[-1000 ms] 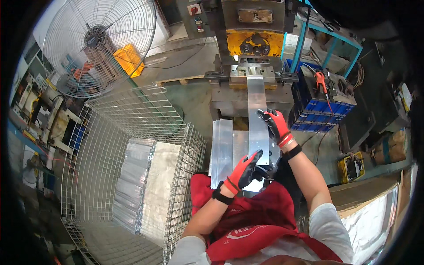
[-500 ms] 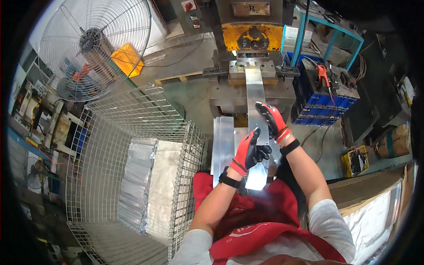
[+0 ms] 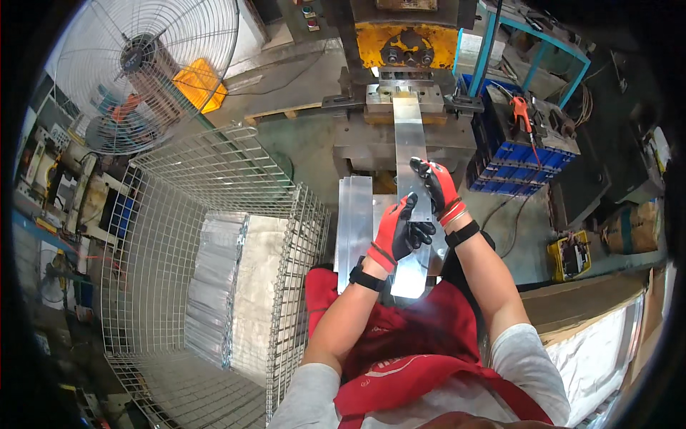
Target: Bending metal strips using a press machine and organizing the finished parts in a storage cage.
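Observation:
A long flat metal strip (image 3: 410,139) reaches from the die (image 3: 434,95) of a press towards me, its far end lying in the die. My left hand (image 3: 401,227), in a red and black glove, is closed on the strip's near end, thumb on the left edge and fingers under it. My right hand (image 3: 437,187), gloved alike, pinches the strip's right edge a little farther forward. Below my hands, another shiny metal sheet (image 3: 410,275) lies over my lap. To the left is a stack of flat metal strips (image 3: 354,229).
A wire mesh cage (image 3: 296,250) on the left holds stacked metal strips and a pale sheet. Behind it stands a large fan (image 3: 143,57). Blue crates (image 3: 511,168) with tools on top stand at right, with a yellow basket (image 3: 569,256) nearer me.
The whole view has shifted slightly. Both hands keep nearly the same hold on the strip, and its far end remains in the die.

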`<state>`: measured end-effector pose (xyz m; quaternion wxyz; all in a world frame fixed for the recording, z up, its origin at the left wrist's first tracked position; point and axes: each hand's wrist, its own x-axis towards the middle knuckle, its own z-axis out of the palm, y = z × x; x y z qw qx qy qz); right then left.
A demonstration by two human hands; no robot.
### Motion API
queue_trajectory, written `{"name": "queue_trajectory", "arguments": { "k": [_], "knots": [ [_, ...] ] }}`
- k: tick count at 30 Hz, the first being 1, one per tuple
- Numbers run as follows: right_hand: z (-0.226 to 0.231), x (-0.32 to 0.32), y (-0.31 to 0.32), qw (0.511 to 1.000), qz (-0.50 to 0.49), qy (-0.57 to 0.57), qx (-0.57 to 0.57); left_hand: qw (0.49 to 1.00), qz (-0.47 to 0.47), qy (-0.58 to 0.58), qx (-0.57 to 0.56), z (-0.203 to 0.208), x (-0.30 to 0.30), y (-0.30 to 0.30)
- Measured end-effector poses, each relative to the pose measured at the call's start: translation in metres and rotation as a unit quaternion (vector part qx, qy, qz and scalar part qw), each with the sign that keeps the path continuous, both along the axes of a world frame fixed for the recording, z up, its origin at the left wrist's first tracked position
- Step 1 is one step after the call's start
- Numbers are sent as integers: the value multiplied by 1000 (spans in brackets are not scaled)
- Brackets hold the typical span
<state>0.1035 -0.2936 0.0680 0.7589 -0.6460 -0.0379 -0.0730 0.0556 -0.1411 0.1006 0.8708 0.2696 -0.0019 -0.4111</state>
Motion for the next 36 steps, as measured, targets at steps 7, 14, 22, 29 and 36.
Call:
{"name": "queue_trajectory", "arguments": {
  "k": [7,14,22,29,36],
  "knots": [
    [-1,3,6,991,-22,-3,130,1000,-12,-9,6,-2,2,1],
    [-6,4,2,996,-13,-23,87,1000,1,-3,22,-2,-1,0],
    [-1,1,1,999,-29,-40,-5,999,-27,16,23,-6,3,3],
    [-10,3,-1,999,-18,-43,-5,998,-26,-46,34,-5,1,4],
    [27,-73,27,997,-14,-43,66,980,-61,-136,131,-32,-66,52]
  ]
}}
